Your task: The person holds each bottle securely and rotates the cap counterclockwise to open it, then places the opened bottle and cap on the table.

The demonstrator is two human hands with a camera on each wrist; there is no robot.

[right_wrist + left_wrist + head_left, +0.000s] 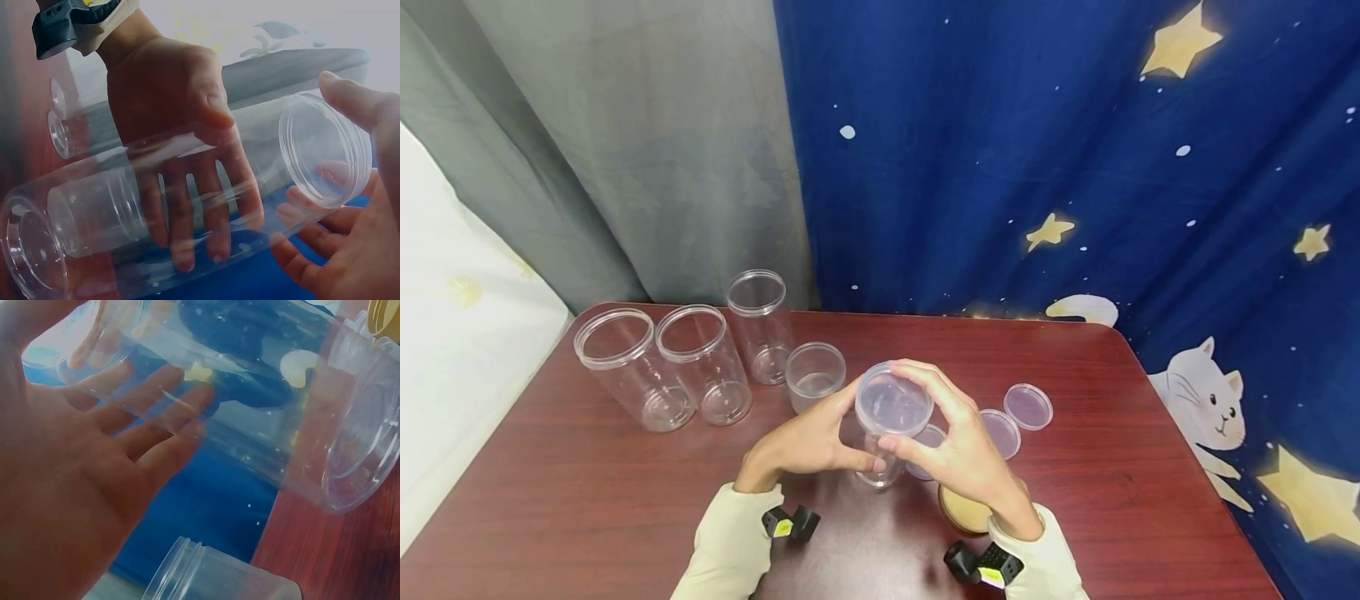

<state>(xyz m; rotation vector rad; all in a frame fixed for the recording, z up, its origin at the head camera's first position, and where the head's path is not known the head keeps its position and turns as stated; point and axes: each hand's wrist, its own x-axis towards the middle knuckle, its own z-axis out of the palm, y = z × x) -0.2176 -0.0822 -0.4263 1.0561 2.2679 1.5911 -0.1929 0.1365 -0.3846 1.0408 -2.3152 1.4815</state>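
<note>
A tall clear plastic jar (pixel 187 206) is between my two hands. My left hand (pixel 808 437) grips its body, the thumb on the near side and the fingers round the far side; in the left wrist view the fingers (pixel 169 425) lie along the clear wall. A translucent lid (pixel 895 402) sits over the jar's mouth. My right hand (pixel 955 437) holds the lid's rim between thumb and fingers, also seen at the jar's threaded top in the right wrist view. The jar's base (pixel 880 477) shows below the hands, close over the table.
Three tall open jars, including one farther back (pixel 758 329), stand at the left. A short frosted cup (pixel 815 375) stands behind my left hand. Several clear lids, one farthest right (pixel 1028 407), and a gold-coloured lid (pixel 962 510) lie around my right hand on the reddish-brown table (pixel 1120 500).
</note>
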